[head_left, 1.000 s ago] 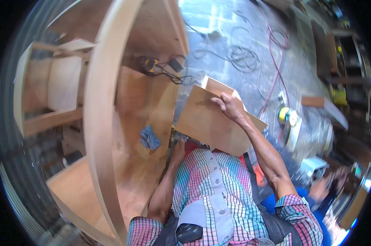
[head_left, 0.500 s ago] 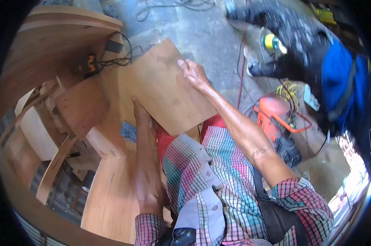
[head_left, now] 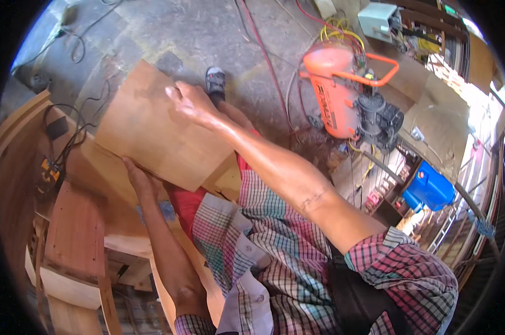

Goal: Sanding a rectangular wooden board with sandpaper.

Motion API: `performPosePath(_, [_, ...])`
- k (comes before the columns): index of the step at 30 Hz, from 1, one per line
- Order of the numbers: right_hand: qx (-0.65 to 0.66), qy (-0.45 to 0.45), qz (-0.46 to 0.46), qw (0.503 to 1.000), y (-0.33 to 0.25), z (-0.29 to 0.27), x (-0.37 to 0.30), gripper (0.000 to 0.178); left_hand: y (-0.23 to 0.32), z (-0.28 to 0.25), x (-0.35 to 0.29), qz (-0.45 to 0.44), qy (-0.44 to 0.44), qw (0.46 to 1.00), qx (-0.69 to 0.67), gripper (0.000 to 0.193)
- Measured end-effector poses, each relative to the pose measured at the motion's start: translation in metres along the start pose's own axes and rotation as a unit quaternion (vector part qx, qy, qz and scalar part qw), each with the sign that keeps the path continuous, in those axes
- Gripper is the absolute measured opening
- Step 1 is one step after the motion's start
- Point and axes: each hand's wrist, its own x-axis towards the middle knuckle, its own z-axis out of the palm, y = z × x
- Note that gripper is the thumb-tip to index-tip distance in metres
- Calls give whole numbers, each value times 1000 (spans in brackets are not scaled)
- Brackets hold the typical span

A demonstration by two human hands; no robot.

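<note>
A thin, flat brown wooden panel [head_left: 157, 128] is tilted across my lap, with darker smudges near its far corner. My left hand [head_left: 143, 181] grips its near left edge; a digit shows at the rim and the rest goes out of sight beneath. Over the panel's far right side is my right hand [head_left: 194, 106], its fingers curled together against or just above the surface. Whatever those fingers may hold is hidden.
At left stands curved wooden furniture work [head_left: 76, 234], with a black-and-orange power tool [head_left: 48, 173] and its cable. An orange air compressor [head_left: 330, 89] with hoses stands on the concrete floor [head_left: 168, 28] at right. Farther right is a blue plastic container [head_left: 431, 187].
My view has swung right, so the panel and hands sit farther left and the compressor shows fully. The person in dark clothes has left view. My left hand still holds the panel.
</note>
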Motion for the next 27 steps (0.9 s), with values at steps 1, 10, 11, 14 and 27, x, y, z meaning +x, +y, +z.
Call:
performPosePath(1, [1,3,15,1000,-21,-4,-3,44,22,-3,-3,12,-8,1000,7,63])
performPosePath(10, [-80,-16,-122,989,-149,75,124,43,203,-50,106,68,-16,997,12,63])
performPosePath(11, [-118,-67,-128,983,-149,105,132,43,206,-70,115,51,19,998,18,64])
performPosePath(14, [-134,-132,-172,967,-165,187,144,45,184,-165,178,164,55,980,95,66])
performPosePath(27, [63,-149,-316,935,-238,113,-25,57,175,-230,-55,384,207,727,530,60])
